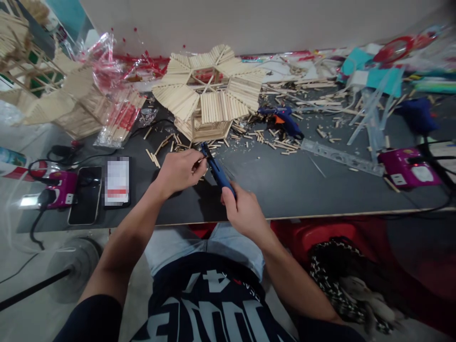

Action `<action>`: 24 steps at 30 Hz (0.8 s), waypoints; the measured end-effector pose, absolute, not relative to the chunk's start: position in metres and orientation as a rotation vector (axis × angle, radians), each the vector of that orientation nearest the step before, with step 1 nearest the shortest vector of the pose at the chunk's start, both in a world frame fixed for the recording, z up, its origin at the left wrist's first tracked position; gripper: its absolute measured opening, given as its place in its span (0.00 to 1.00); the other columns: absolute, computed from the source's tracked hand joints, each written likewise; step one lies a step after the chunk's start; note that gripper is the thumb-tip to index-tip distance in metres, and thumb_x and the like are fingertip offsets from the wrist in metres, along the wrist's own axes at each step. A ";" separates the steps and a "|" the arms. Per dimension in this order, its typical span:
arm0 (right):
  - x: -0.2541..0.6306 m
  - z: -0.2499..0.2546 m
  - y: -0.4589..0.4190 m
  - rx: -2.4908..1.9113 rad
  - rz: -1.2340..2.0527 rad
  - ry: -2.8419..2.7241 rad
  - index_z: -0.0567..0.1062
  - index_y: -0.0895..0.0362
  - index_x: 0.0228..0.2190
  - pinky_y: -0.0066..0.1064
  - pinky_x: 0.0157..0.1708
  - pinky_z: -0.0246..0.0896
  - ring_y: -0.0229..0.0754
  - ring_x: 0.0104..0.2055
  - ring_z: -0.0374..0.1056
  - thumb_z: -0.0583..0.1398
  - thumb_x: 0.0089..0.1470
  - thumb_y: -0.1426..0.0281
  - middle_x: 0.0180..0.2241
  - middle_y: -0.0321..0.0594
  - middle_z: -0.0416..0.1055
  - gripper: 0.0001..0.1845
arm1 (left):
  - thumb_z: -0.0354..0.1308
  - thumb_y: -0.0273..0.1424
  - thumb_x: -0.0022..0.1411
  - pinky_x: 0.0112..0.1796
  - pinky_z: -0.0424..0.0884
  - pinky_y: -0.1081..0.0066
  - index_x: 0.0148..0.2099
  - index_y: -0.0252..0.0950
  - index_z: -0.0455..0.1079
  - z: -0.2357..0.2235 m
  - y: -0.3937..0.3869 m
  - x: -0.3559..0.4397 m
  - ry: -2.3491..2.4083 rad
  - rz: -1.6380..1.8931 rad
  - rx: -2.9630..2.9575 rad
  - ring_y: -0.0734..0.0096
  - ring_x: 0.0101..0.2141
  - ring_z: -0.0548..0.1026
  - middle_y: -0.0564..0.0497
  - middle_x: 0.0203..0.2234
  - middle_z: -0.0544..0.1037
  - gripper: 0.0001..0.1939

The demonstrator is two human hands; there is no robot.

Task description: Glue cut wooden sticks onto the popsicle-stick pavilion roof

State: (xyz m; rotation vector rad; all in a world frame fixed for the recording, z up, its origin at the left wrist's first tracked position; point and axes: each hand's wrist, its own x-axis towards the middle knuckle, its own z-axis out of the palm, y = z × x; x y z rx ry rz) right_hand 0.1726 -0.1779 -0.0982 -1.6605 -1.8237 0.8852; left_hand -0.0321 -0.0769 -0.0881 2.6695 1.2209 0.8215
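My right hand (244,206) is closed around a slim blue hand tool (219,172) with a dark far end; its exact kind is unclear. The tool slants up and left over the dark table. Beside its far end, my left hand (181,168) is closed in a pinch, and what its fingers hold is too small to make out. Just beyond both hands stands a flower-like wooden stick structure (221,107), with flared panels around an open middle. Short cut stick pieces (263,137) lie scattered around its base.
A blue glue gun (285,118) and a clear ruler (342,156) lie to the right, near a purple power adapter (409,168). At left are two phones (85,194), another purple adapter (63,190), bagged sticks (121,114) and a second stick structure (71,99).
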 end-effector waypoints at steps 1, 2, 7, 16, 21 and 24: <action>0.172 -0.097 -0.177 -1.677 0.888 -1.842 0.76 0.58 0.40 0.37 0.35 0.60 0.48 0.30 0.73 0.44 0.69 0.53 0.29 0.48 0.77 0.29 | 0.50 0.33 0.71 0.29 0.64 0.71 0.34 0.36 0.72 -0.088 -0.076 -0.032 1.236 0.809 2.670 0.71 0.27 0.75 0.51 0.26 0.79 0.14; 0.171 -0.096 -0.177 -1.703 0.884 -1.855 0.76 0.59 0.42 0.37 0.35 0.60 0.49 0.30 0.73 0.44 0.69 0.53 0.30 0.48 0.78 0.29 | 0.51 0.33 0.71 0.30 0.64 0.70 0.33 0.36 0.72 -0.088 -0.076 -0.033 1.245 0.798 2.671 0.71 0.27 0.75 0.51 0.26 0.78 0.14; 0.162 -0.093 -0.180 -1.847 0.819 -1.855 0.76 0.59 0.48 0.37 0.35 0.59 0.55 0.37 0.77 0.51 0.66 0.51 0.36 0.51 0.80 0.28 | 0.51 0.31 0.69 0.30 0.63 0.70 0.32 0.36 0.70 -0.088 -0.075 -0.034 1.273 0.725 2.661 0.71 0.27 0.74 0.51 0.25 0.77 0.12; 0.170 -0.094 -0.180 -1.810 0.780 -1.876 0.77 0.59 0.44 0.38 0.34 0.57 0.53 0.33 0.75 0.45 0.68 0.52 0.32 0.49 0.79 0.29 | 0.47 0.32 0.73 0.30 0.62 0.69 0.41 0.35 0.70 -0.090 -0.080 -0.024 1.261 0.724 2.592 0.67 0.32 0.77 0.47 0.31 0.78 0.11; 0.172 -0.095 -0.178 -1.794 0.766 -1.914 0.77 0.59 0.40 0.39 0.35 0.57 0.52 0.31 0.72 0.45 0.68 0.52 0.30 0.49 0.78 0.29 | 0.50 0.33 0.73 0.30 0.62 0.70 0.36 0.36 0.71 -0.091 -0.079 -0.026 1.212 0.870 2.606 0.70 0.29 0.75 0.50 0.28 0.78 0.13; 0.171 -0.097 -0.177 -1.779 0.705 -1.946 0.77 0.58 0.38 0.40 0.36 0.58 0.52 0.31 0.72 0.44 0.68 0.53 0.29 0.49 0.77 0.29 | 0.51 0.34 0.73 0.30 0.63 0.71 0.33 0.36 0.72 -0.089 -0.077 -0.030 1.203 0.850 2.621 0.72 0.27 0.75 0.51 0.26 0.78 0.16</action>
